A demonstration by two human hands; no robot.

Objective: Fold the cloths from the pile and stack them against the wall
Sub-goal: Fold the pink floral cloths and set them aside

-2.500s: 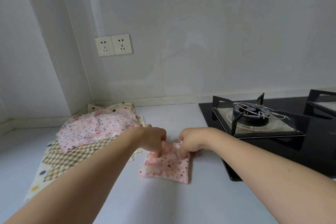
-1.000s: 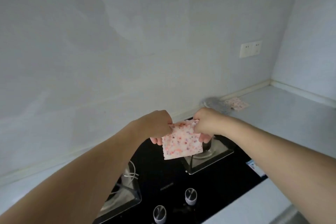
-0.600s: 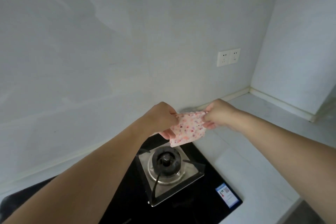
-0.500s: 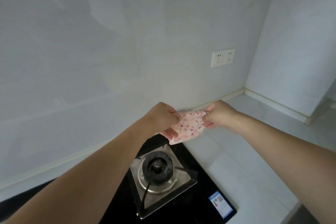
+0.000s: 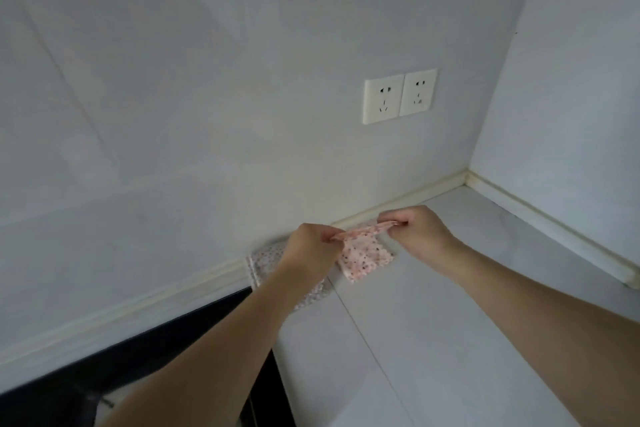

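A folded pink cloth (image 5: 363, 253) is held by its top edge — pinched in the grip of the left hand (image 5: 311, 250) and the right hand (image 5: 417, 230) — low over the worktop (image 5: 450, 305), near the wall (image 5: 207, 114), beside a cloth (image 5: 265, 262) lying there.

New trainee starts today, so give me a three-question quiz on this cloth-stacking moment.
1. True or false: both hands pinch the pink floral cloth.
2. What lies by the wall under the left hand? A) folded cloth B) plate C) sponge
3. Fill in: the wall above the right hand carries two ____.

Key: 1 true; 2 A, the folded cloth; 3 sockets.
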